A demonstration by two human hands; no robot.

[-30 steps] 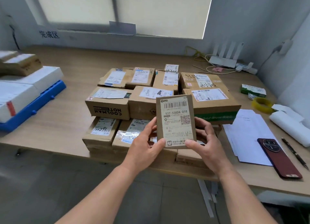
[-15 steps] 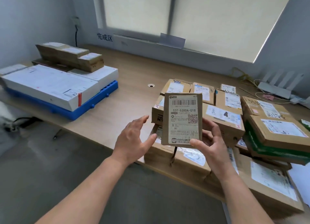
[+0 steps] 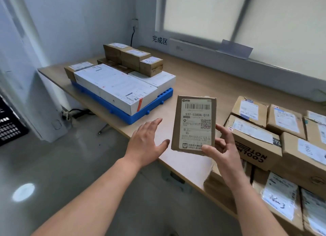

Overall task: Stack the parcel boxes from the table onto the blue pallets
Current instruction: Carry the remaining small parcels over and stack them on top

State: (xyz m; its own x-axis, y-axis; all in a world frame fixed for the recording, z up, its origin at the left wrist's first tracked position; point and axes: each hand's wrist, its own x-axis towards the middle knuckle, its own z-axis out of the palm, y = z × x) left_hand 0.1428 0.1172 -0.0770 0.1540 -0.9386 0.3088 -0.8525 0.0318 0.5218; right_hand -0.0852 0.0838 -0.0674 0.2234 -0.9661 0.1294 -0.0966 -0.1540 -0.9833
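Holding the small parcel [image 3: 193,125] upright by its lower corner, the right hand [image 3: 221,148] has the fingers clamped on — left hand [image 3: 147,144] spread wide, empty, just beside. Blue pallet [image 3: 150,106] lies ahead-left on the tabletop [image 3: 202,83] — left hand nearer.

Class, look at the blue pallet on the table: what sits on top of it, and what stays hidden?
On the blue pallet lie flat white boxes, with brown parcels stacked on them at the back. The pallet's top surface is covered; only its front edges show.
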